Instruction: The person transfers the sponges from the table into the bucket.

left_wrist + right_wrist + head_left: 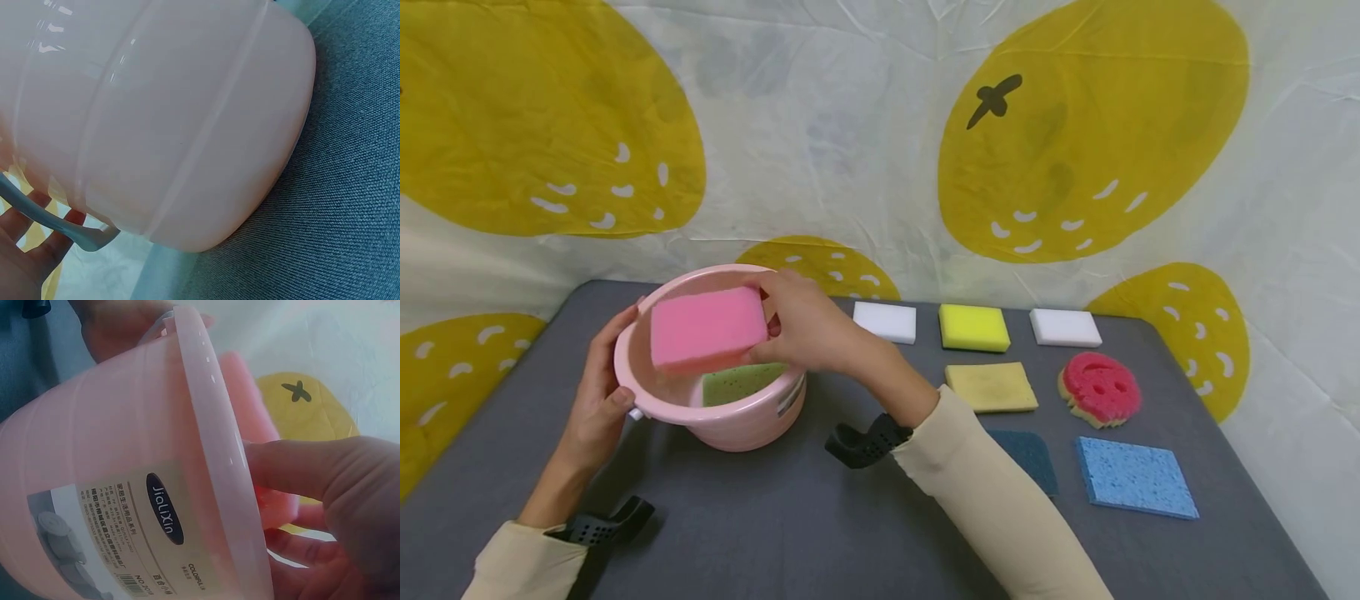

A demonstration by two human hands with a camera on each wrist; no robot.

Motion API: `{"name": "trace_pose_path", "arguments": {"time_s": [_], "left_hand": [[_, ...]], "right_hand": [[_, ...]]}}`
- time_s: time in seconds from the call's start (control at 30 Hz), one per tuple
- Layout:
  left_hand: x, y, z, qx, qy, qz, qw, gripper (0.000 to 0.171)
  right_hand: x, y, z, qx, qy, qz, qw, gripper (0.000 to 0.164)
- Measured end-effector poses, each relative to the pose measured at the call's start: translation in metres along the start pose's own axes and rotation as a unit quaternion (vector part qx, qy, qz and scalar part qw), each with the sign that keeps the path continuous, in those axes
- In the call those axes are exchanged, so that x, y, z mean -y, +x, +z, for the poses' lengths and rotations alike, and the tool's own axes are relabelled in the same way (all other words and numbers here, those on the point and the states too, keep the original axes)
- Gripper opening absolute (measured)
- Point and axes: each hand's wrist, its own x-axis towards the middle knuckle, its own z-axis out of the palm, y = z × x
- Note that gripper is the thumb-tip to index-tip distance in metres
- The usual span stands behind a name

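A pink sponge (706,327) is held at the mouth of a pink bucket (730,429), toward 9 o'clock in the head view.
The right hand (808,321), at the bucket's 2 o'clock, pinches the sponge between thumb and fingers; the left hand (598,392) is clamped on the rim at 9 o'clock. Only the head view shows the green sponge (737,383) inside, at 5 o'clock, and, out toward 3 o'clock on the table (737,525), further sponges, including a blue sponge (1138,477). The right wrist view makes the label (125,531) readable, "JiaLiXin"; the left wrist view reveals the grey handle (56,222) beside the left fingers.
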Motion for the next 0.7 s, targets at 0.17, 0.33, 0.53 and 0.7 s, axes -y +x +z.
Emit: {"name": "trace_pose_path", "arguments": {"time_s": [0.17, 0.33, 0.53, 0.7], "left_hand": [[-0.0008, 0.0, 0.0004, -0.004, 0.006, -0.004, 1.0, 0.078], [-0.0019, 0.0, 0.0007, -0.008, 0.01, -0.011, 0.9999, 0.077], [-0.0027, 0.0003, 0.0013, -0.008, 0.014, -0.014, 0.9998, 0.076], [-0.0034, 0.0006, 0.0023, -0.009, 0.018, -0.016, 0.9997, 0.076]], "right_hand": [[0.0023, 0.0, -0.0009, 0.04, -0.032, -0.02, 0.998, 0.077], [0.0032, 0.0007, -0.0017, 0.073, -0.044, -0.027, 0.996, 0.074], [0.0042, 0.001, -0.0022, 0.086, -0.058, -0.025, 0.994, 0.066], [0.0047, 0.0013, -0.0021, 0.096, -0.068, -0.012, 0.993, 0.069]]}}
